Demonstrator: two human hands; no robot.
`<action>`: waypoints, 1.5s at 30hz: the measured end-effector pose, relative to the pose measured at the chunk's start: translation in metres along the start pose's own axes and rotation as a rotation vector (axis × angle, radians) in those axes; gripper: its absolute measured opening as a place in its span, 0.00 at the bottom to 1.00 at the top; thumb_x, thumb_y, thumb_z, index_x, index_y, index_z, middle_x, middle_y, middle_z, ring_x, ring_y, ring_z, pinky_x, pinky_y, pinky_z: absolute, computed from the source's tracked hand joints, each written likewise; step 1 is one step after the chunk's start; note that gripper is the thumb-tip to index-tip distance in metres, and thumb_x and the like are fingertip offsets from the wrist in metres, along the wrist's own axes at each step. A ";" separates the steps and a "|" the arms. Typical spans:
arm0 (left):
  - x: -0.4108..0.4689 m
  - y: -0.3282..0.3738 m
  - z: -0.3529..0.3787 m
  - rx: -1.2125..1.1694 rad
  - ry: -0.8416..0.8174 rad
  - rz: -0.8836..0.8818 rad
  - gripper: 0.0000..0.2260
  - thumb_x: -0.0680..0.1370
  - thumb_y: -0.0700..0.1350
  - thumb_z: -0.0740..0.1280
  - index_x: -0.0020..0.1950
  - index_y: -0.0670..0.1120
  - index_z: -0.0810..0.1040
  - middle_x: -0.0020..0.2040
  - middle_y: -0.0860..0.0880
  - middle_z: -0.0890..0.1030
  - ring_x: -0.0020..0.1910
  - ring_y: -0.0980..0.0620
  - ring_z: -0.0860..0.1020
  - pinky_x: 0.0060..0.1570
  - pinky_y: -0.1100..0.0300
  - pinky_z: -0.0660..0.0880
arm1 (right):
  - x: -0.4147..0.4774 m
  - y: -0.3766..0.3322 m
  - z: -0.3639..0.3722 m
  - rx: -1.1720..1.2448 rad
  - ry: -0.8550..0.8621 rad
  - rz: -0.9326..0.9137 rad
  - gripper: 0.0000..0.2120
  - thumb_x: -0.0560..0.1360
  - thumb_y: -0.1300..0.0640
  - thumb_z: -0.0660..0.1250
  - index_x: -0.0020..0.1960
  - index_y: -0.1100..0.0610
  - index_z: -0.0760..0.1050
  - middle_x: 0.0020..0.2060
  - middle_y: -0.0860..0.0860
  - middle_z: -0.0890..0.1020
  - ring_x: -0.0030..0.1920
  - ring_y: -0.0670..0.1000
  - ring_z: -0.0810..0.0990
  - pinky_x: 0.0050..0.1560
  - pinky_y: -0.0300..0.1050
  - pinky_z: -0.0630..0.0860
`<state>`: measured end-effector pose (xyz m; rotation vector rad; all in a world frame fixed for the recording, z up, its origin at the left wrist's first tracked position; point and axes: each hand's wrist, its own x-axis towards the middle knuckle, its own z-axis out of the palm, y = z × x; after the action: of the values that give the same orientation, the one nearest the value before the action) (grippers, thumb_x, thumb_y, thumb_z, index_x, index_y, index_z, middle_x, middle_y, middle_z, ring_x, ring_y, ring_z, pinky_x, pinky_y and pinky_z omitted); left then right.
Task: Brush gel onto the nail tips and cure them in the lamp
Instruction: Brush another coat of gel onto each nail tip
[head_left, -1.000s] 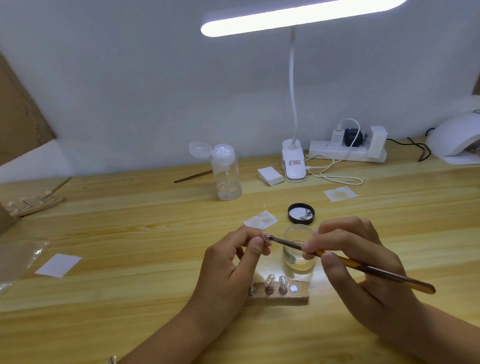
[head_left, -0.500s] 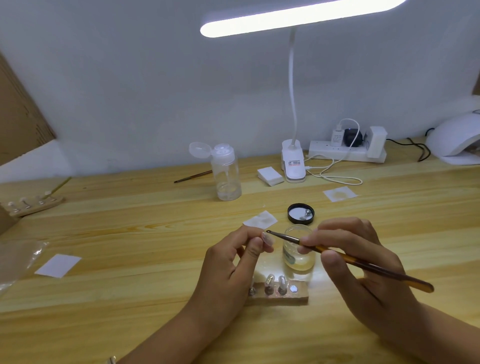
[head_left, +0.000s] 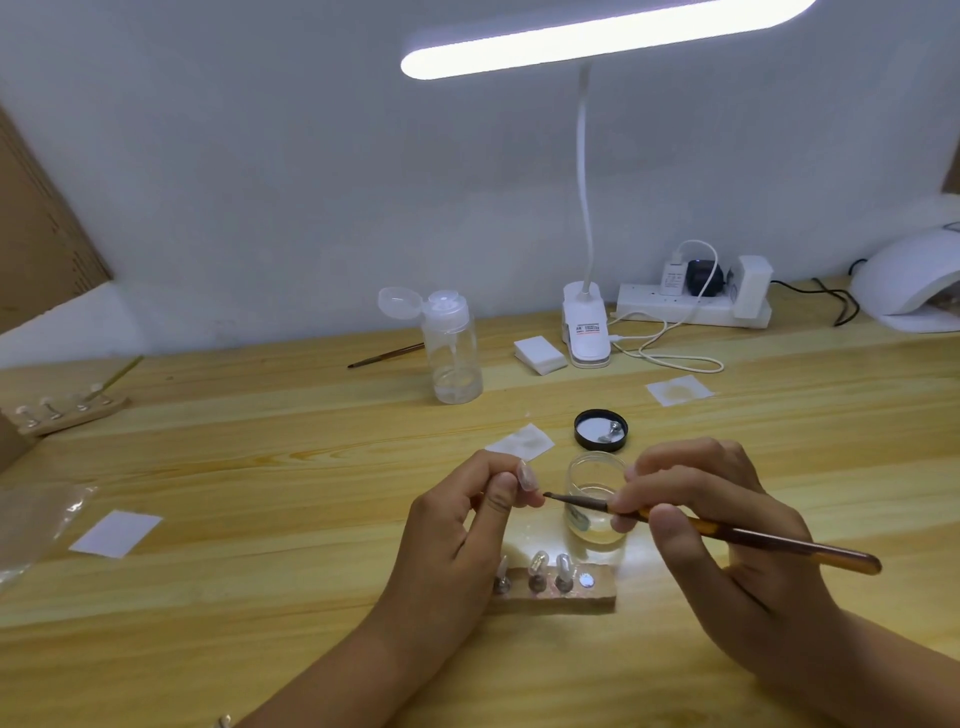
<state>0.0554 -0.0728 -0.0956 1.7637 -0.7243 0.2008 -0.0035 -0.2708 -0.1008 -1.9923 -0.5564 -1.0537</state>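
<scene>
Brush drops to the lower edge of the pinched nail tip

The left hand (head_left: 457, 525) pinches a single nail tip (head_left: 527, 475) between thumb and forefinger, holding it above the table (head_left: 260, 467) just left of the open gel jar (head_left: 595, 512). The right hand (head_left: 743, 582) grips the brush (head_left: 779, 543) like a pen, its fingers curled round the shaft. Half a second ago the bristles lay near the nail tip's upper edge. Now they sit lower, just beside its bottom right corner (whether they touch it, I cannot tell), and the handle lies flatter. The left hand has hardly shifted. The mounted tips (head_left: 537, 564) stand on the wooden holder (head_left: 556, 597) between the wrists, and the curing lamp (head_left: 909, 280) sits at the table's far right, well apart.
</scene>
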 end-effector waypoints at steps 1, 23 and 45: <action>0.000 0.000 0.000 -0.004 -0.002 -0.004 0.10 0.82 0.43 0.59 0.45 0.53 0.78 0.41 0.55 0.82 0.47 0.57 0.81 0.48 0.72 0.71 | 0.000 0.000 0.000 -0.002 0.008 -0.003 0.09 0.80 0.54 0.61 0.49 0.51 0.80 0.42 0.43 0.83 0.52 0.47 0.79 0.52 0.47 0.70; -0.001 0.001 0.000 0.025 -0.025 -0.023 0.09 0.81 0.45 0.61 0.46 0.51 0.80 0.42 0.55 0.83 0.48 0.54 0.81 0.49 0.66 0.73 | 0.001 0.000 0.002 0.013 -0.021 0.020 0.13 0.84 0.45 0.56 0.54 0.47 0.78 0.46 0.38 0.83 0.54 0.46 0.79 0.51 0.52 0.71; -0.001 0.002 0.000 0.072 -0.034 -0.019 0.10 0.80 0.45 0.61 0.45 0.49 0.80 0.42 0.55 0.83 0.48 0.50 0.81 0.49 0.49 0.73 | 0.000 0.002 0.002 -0.005 -0.027 -0.009 0.12 0.84 0.47 0.58 0.55 0.48 0.79 0.50 0.37 0.82 0.56 0.46 0.78 0.53 0.52 0.72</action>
<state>0.0538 -0.0730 -0.0946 1.8459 -0.7328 0.1867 -0.0012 -0.2704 -0.1025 -2.0122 -0.5785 -1.0361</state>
